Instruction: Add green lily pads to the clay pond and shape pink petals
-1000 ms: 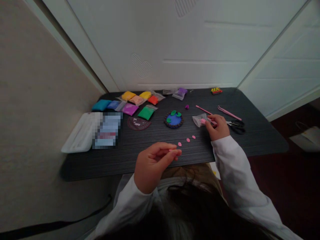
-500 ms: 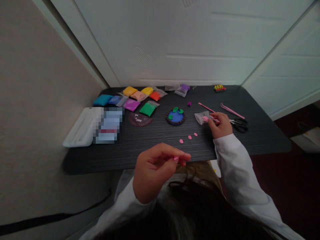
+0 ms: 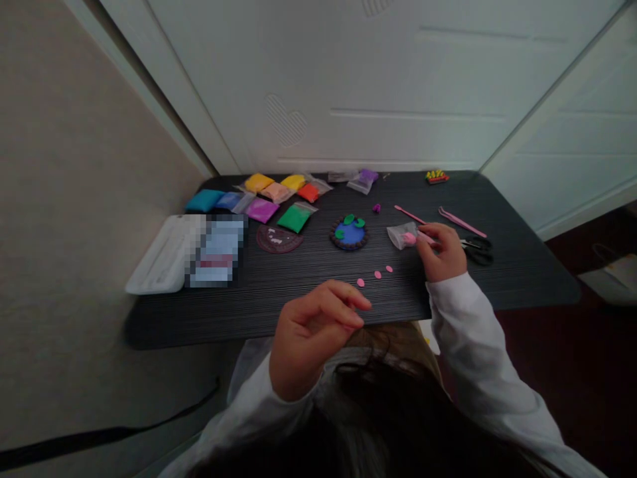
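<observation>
Near the table's front edge, my left hand (image 3: 313,332) is pinched closed, and a sliver of pink clay shows between its fingertips. Three small flat pink clay pieces (image 3: 377,274) lie in a slanting row just beyond it. On the right, my right hand (image 3: 442,251) has its fingers closed at the end of a clear bag of pink clay (image 3: 402,236) on the table; its fingertips are partly hidden. Between and beyond the hands rests a round blue clay pond (image 3: 351,234) with a dark bumpy rim and green leaf shapes.
Bags of coloured clay, including a green one (image 3: 294,217), lie at the back left. A white tray (image 3: 166,255) and a clear protractor (image 3: 279,239) are nearer. To the right are black-handled scissors (image 3: 478,250), pink tweezers (image 3: 462,222) and a thin pink tool (image 3: 409,213).
My left hand has dropped slightly toward the front edge, its fingers shifting around the pink piece. My right hand stays at the bag. The camera view has tilted a little.
</observation>
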Available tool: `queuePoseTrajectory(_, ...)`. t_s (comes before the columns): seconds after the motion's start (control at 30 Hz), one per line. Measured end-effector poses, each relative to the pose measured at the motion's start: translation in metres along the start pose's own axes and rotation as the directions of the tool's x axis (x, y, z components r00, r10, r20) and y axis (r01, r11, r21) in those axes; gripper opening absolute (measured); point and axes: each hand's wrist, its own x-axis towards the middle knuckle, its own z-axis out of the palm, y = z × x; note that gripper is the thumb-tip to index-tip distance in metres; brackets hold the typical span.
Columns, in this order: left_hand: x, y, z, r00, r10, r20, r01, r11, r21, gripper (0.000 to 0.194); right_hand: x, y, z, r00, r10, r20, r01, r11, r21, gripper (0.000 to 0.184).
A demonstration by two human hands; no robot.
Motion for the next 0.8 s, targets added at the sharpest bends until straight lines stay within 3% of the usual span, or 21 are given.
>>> queuePoseTrajectory(0.1, 0.000, 0.002, 0.002, 1.000, -0.001, -0.003, 0.001, 0.996, 0.085, 0.017, -0.021, -0.049, -0.019, 0.992, -0.117, 0.035, 0.108, 0.973, 0.206, 0.024)
queuePoseTrajectory(0.17, 0.000, 0.003, 0.003, 1.000, 0.015, 0.016, -0.017, 0.995, 0.103, 0.019, -0.037, -0.083, -0.032, 0.964, -0.224, 0.145, 0.159, 0.919, 0.359, 0.026)
queuePoseTrajectory(0.27, 0.001, 0.005, 0.007, 1.000, 0.006, 0.009, -0.007, 0.995, 0.104, 0.021, -0.054, -0.116, -0.043, 0.847, -0.414, 0.333, 0.198, 0.828, 0.524, 0.035)
queuePoseTrajectory(0.33, 0.000, 0.007, 0.011, 0.999, -0.016, -0.040, 0.021, 0.992, 0.125, 0.027, -0.058, -0.123, -0.044, 0.830, -0.439, 0.343, 0.200, 0.810, 0.552, 0.039)
queuePoseTrajectory(0.47, -0.002, 0.011, 0.016, 0.997, 0.004, -0.083, 0.010, 0.984, 0.177, 0.047, -0.057, -0.119, -0.044, 0.854, -0.393, 0.342, 0.175, 0.835, 0.522, 0.043)
queuePoseTrajectory(0.6, -0.004, 0.014, 0.015, 0.998, -0.024, -0.056, 0.035, 0.976, 0.217, 0.052, -0.054, -0.116, -0.046, 0.824, -0.425, 0.374, 0.207, 0.841, 0.501, 0.037)
queuePoseTrajectory(0.8, -0.004, 0.016, 0.012, 0.985, -0.158, 0.071, 0.140, 0.968, 0.208, 0.054, -0.052, -0.115, -0.047, 0.784, -0.488, 0.382, 0.255, 0.816, 0.519, 0.035)
